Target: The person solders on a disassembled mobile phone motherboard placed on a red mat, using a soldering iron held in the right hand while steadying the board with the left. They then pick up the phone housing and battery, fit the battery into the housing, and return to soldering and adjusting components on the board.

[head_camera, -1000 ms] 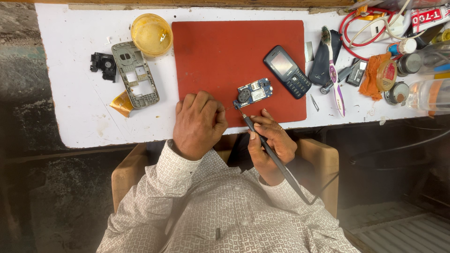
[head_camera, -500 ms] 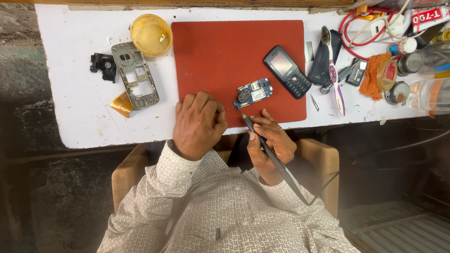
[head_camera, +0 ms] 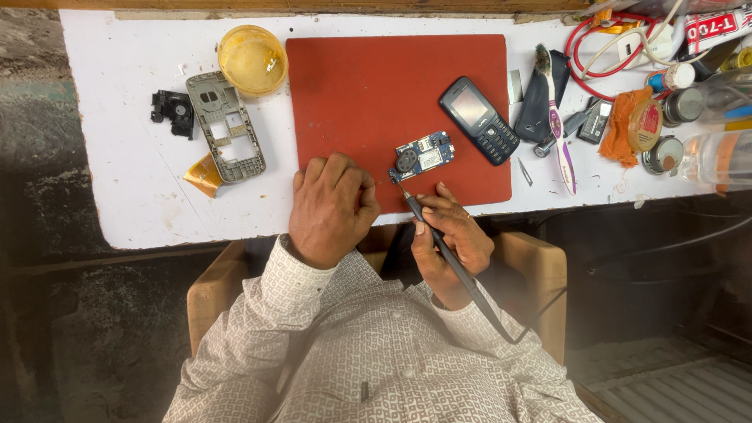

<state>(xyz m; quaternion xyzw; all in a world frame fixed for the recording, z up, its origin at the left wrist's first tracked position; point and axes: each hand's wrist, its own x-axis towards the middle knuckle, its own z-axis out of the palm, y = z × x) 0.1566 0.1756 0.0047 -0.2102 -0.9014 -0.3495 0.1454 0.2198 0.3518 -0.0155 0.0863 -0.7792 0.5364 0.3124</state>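
A white worktable (head_camera: 141,196) with a worn, chipped near edge stands over a dark, rough floor; a red mat (head_camera: 376,86) lies just beyond both hands. The left hand (head_camera: 330,207) rests curled, knuckles up, on the mat's near edge, holding nothing visible. The right hand (head_camera: 450,239) grips a soldering iron (head_camera: 439,243), its tip touching the blue circuit board (head_camera: 421,156) just ahead. Since half a second ago, nothing has visibly shifted.

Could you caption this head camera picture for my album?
Right hand touches soldering iron to circuit board on red mat.
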